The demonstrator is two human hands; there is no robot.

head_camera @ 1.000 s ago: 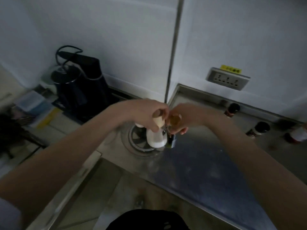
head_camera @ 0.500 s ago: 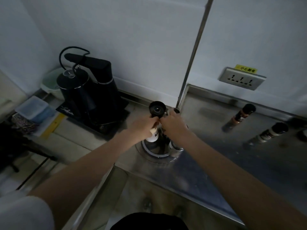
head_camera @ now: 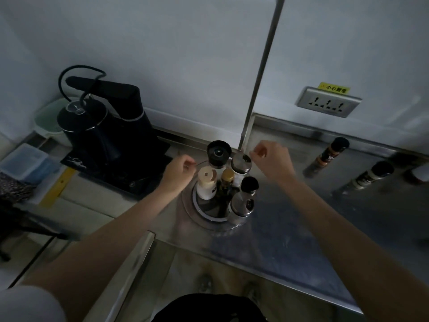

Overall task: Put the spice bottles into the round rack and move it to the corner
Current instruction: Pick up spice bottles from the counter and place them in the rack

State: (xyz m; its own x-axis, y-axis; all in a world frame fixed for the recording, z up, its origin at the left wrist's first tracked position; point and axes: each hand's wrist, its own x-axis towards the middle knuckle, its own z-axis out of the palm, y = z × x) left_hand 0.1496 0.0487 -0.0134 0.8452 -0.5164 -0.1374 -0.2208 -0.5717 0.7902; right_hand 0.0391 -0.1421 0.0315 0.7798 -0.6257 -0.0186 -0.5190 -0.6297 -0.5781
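Observation:
The round clear rack (head_camera: pixel 209 220) stands on the steel counter (head_camera: pixel 301 240) close to its back left corner, by the vertical wall strip. It holds several bottles: a black-topped grinder (head_camera: pixel 218 153), a white bottle with a beige cap (head_camera: pixel 206 181), a gold-capped bottle (head_camera: pixel 227 176), a steel-capped shaker (head_camera: pixel 241 164) and a steel bottle with a round black cap (head_camera: pixel 248 194). My left hand (head_camera: pixel 178 170) hovers just left of the rack, my right hand (head_camera: pixel 271 161) just right of it. Both are loosely curled and hold nothing.
Two dark-capped spice bottles (head_camera: pixel 329 156) (head_camera: pixel 371 175) stand on the counter to the right, near the back wall. A black kettle on its base (head_camera: pixel 92 126) sits left of the rack. A wall socket (head_camera: pixel 328 102) is above the counter. A plastic box (head_camera: pixel 27 163) lies far left.
Both hands were gripping the rack and its bottles. The rack has moved back toward the corner, and both hands have come off it and spread to either side.

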